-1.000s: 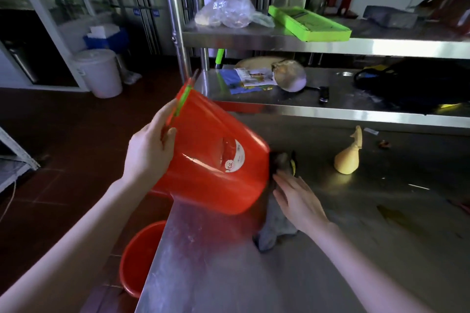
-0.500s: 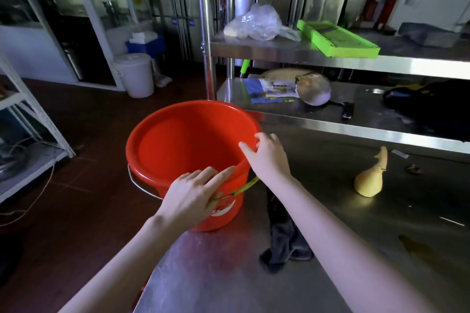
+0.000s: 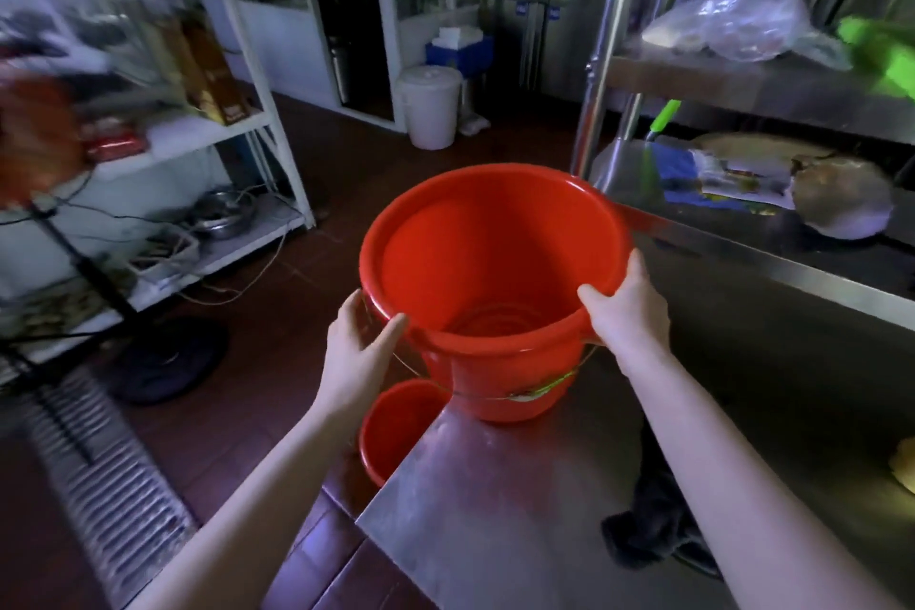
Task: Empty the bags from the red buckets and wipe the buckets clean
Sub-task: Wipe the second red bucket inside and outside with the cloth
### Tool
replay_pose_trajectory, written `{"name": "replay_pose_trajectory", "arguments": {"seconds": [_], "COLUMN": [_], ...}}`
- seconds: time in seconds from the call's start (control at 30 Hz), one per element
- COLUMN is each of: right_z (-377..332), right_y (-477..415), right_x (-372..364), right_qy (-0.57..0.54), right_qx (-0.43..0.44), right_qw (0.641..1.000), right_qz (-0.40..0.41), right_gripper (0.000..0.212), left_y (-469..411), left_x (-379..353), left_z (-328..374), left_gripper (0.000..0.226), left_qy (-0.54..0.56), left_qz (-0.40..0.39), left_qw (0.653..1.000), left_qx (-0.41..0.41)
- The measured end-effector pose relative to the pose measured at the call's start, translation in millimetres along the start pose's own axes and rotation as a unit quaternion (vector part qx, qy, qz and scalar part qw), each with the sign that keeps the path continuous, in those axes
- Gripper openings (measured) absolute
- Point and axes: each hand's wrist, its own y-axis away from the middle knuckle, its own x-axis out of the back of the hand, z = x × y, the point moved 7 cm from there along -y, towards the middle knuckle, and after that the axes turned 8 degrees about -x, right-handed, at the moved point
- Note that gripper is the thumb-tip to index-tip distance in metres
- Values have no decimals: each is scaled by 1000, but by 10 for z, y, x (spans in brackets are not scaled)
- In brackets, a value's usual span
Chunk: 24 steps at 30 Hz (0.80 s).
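My left hand (image 3: 359, 347) and right hand (image 3: 626, 307) grasp the rim of the bucket (image 3: 495, 263) between them; cloth (image 3: 653, 525) lies nearer me than right hand.

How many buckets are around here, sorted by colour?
Red: 2, the held bucket, gripped at its rim by the left hand and right hand, and the floor bucket below it
White: 1, the lidded white bucket on the floor at the back
Total: 3

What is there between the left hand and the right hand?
The red bucket, upright on the steel table. The left hand holds its rim on one side, the right hand on the other; the head view shows this.
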Motion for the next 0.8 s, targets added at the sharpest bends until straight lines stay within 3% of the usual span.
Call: {"name": "replay_pose_trajectory", "arguments": {"seconds": [0.1, 0.27, 0.43, 0.63, 0.8], "right_z": [-287, -493, -660, -696, -529], "right_y": [181, 594, 846, 1228, 1495], "right_x": [-254, -889, -1791, -2993, -3574], "right_qy": [-10, -33, -25, -30, -42], "right_qx": [77, 107, 63, 5, -56], "right_qw": [997, 991, 994, 991, 987], "right_qz": [-28, -72, -88, -132, -145], "right_gripper": [79, 83, 80, 79, 80], "left_y": [-74, -193, -420, -541, -622], "left_x": [394, 1127, 1901, 2721, 3042], "left_z": [-352, -911, -1551, -2371, -2845], "left_gripper": [88, 73, 55, 57, 48], "left_qy": [58, 41, 22, -4, 0], "left_qz": [66, 120, 124, 123, 125], "left_qw": [992, 982, 979, 970, 958], "left_qx": [91, 139, 160, 211, 260]}}
